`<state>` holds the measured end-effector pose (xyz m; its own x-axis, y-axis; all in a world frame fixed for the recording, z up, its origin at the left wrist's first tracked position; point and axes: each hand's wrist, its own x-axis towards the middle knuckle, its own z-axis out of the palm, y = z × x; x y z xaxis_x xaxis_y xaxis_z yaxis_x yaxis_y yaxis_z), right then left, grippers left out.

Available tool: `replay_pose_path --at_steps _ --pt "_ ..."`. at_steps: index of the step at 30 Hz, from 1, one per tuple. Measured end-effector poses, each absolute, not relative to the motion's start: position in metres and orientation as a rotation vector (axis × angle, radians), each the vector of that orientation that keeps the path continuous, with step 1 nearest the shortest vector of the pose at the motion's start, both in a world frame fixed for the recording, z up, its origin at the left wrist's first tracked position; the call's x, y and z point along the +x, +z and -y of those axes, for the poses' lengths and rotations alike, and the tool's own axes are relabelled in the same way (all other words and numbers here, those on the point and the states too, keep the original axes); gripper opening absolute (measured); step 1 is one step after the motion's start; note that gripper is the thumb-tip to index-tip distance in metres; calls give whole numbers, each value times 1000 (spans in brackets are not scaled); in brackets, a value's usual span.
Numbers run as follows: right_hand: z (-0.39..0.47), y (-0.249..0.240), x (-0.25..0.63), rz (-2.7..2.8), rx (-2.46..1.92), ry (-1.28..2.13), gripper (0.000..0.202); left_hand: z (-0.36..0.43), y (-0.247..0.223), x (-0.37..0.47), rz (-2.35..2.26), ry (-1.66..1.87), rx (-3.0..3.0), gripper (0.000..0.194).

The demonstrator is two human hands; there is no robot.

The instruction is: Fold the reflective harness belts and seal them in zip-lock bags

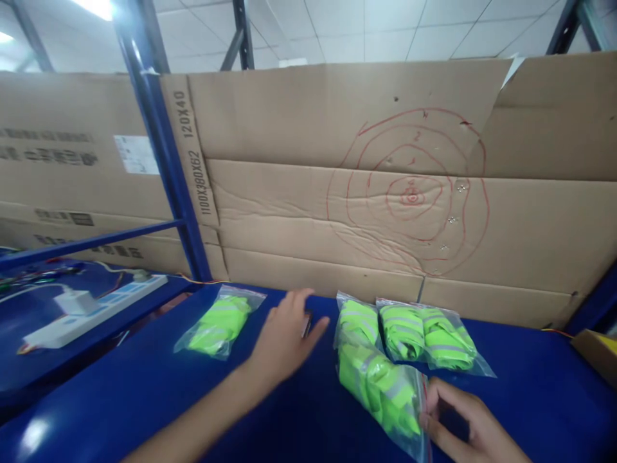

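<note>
My right hand (465, 421) pinches the zip edge of a clear bag holding a folded neon-green reflective vest (380, 389). This bag tilts and overlaps the lower part of another bagged vest (357, 321) behind it. Two more green bundles in clear plastic, a middle one (402, 331) and a right one (448, 341), lie side by side along the back. My left hand (288, 334) reaches over the table with fingers spread, holding nothing visible. A small dark object (306, 323), mostly hidden, shows between its thumb and fingers. Left of that hand lies another bagged vest (219, 326).
A blue tabletop (159, 399) carries the bags. Behind it stands a cardboard wall (289, 193) with red hand-drawn rings. A blue metal post (161, 141) rises at left, near a white power strip (101, 315) with cables. A cardboard box (595, 357) sits at the right edge.
</note>
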<state>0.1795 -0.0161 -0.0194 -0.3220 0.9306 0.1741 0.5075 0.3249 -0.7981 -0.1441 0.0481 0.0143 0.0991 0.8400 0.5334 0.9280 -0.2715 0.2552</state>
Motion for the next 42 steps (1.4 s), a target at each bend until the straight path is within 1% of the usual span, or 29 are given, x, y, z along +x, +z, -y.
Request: replay_pose_path --at_steps 3,5,8,11,14,17,20,25,31,36,42 --pt "6 -37 182 1893 -1236 977 43 -73 18 -170 2217 -573 -1997 79" --pt "-1 -49 183 1799 -1219 1061 45 -78 13 -176 2408 -343 -1985 92" --pt "-8 -61 183 1686 -1200 1174 44 -75 0 -169 2433 -160 -2091 99" --pt "-10 -64 183 1640 -1190 1222 43 -73 -9 -159 2326 -111 -2123 99" --pt "-10 -62 182 1622 -1180 1220 42 -79 -9 -160 2355 -172 -2145 93" --pt "-11 -62 181 1619 -1175 1209 40 -89 -4 -166 2420 -254 -2176 96" --pt "-14 -66 183 1624 -1168 1204 39 -100 5 -166 2386 -339 -2196 98" --pt "-20 -77 185 1652 -1144 1200 39 -130 23 -150 2229 -641 -2082 106" --pt "-23 -80 184 1670 -1140 1186 40 -174 27 -131 2009 -995 -1891 105" --pt "-22 -76 185 1662 -1134 1195 40 -186 15 -123 1984 -997 -1909 110" --pt "-21 -69 188 1690 -1149 1213 36 -184 9 -123 1962 -970 -1950 113"
